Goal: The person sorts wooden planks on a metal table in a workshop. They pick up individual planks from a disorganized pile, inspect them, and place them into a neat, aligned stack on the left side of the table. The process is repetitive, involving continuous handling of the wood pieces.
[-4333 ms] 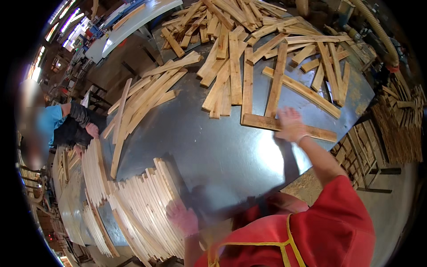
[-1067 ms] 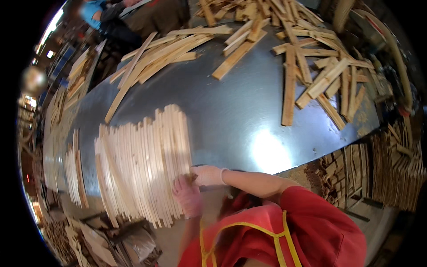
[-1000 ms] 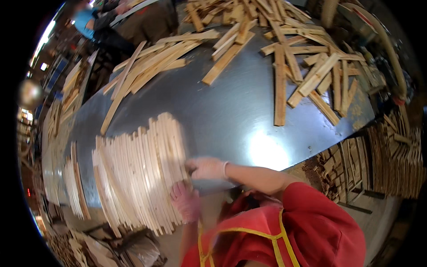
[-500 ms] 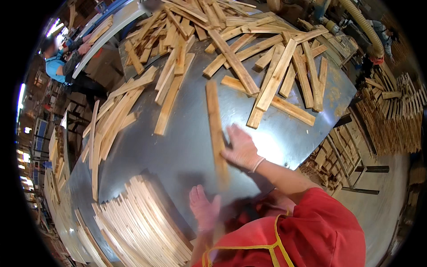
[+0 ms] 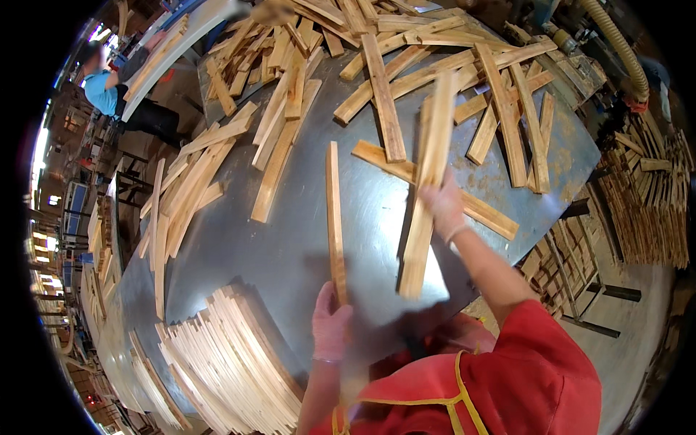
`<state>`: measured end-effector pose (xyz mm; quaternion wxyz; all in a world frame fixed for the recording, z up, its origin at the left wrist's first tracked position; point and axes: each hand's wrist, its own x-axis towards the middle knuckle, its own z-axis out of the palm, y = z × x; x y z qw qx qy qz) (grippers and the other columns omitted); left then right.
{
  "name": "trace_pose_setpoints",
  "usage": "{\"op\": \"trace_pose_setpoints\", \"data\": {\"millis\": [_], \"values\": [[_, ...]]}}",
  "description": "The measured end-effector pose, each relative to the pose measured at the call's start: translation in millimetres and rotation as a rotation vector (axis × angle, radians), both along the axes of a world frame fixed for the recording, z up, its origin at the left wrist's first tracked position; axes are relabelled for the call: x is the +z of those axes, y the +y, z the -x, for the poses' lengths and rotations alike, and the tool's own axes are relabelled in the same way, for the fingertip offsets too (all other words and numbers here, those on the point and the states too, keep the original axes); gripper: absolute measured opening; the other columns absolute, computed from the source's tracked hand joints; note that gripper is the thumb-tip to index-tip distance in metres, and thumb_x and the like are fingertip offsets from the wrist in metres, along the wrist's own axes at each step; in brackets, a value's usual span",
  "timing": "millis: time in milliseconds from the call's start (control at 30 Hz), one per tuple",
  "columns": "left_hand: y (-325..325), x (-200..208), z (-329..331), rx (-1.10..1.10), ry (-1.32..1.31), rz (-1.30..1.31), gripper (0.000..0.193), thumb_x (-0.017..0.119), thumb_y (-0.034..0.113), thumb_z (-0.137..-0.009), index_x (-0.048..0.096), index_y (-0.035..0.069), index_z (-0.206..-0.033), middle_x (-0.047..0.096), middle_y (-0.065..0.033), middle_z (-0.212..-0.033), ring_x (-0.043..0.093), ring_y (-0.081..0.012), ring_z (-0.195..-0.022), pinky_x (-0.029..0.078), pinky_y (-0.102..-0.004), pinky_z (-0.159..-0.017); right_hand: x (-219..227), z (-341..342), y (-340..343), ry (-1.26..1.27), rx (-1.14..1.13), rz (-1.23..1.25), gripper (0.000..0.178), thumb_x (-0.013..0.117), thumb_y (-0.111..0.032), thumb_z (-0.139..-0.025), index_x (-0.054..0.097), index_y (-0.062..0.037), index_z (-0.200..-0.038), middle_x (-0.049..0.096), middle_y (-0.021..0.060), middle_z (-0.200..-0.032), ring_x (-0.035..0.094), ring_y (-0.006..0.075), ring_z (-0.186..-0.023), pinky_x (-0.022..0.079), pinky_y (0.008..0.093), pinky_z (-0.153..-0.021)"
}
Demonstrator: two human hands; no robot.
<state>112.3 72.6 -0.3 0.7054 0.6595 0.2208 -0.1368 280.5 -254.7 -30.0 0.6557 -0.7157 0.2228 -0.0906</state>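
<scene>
My left hand (image 5: 332, 326), in a thin pale glove, is closed around the near end of a narrow wooden slat (image 5: 334, 210) that points away from me over the metal table. My right hand (image 5: 444, 206), gloved too, grips the right edge of two overlapping wooden slats (image 5: 417, 250); their far end is smeared by motion. Under them lies another slat (image 5: 487, 215), set crosswise on the table. To the left of my left hand, pale slats (image 5: 228, 355) stand on edge in a tight row.
Loose slats are heaped at the table's (image 5: 283, 250) far side, with a smaller pile (image 5: 192, 192) at left. A co-worker in a blue shirt (image 5: 101, 90) stands at far left beside another table. At right are a metal rack (image 5: 573, 272) and stacked wood (image 5: 652, 210).
My left hand has closed on the slat that my right hand was holding, now turned on edge. My right hand has moved right and taken the overlapping slats, drawing them toward me.
</scene>
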Motion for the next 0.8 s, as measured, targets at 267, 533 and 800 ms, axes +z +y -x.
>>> {"op": "trace_pose_setpoints", "data": {"millis": [267, 533, 800], "values": [[18, -10, 110, -0.169, -0.091, -0.234, 0.072, 0.077, 0.01, -0.09, 0.048, 0.002, -0.156, 0.065, -0.0156, -0.135, 0.067, -0.0237, -0.112, 0.056, -0.0382, -0.096, 11, 195, 215, 0.219, 0.638, 0.293, 0.095, 0.075, -0.028, -0.088, 0.031, -0.0011, -0.168, 0.046, 0.0336, -0.159, 0.044, 0.0466, -0.151, 0.037, 0.0438, -0.126], [91, 23, 214, -0.27, -0.071, -1.25, 0.078, 0.083, 0.028, -0.083, 0.053, 0.006, -0.152, 0.057, -0.0212, -0.152, 0.057, -0.0402, -0.139, 0.049, -0.0497, -0.113, 0, 240, 328, 0.267, 1.064, 0.252, 0.09, 0.077, -0.036, -0.091, 0.037, -0.0026, -0.165, 0.048, 0.028, -0.162, 0.049, 0.041, -0.15, 0.037, 0.0414, -0.127], [83, 46, 182, -0.145, -0.298, -1.417, 0.08, 0.083, 0.027, -0.08, 0.055, 0.002, -0.151, 0.054, -0.0252, -0.156, 0.053, -0.0454, -0.142, 0.044, -0.0566, -0.117, 42, 143, 287, 0.041, 1.278, 0.016, 0.077, 0.077, -0.033, -0.085, 0.056, -0.0008, -0.152, 0.063, 0.0256, -0.149, 0.06, 0.0376, -0.14, 0.048, 0.0424, -0.118]]}}
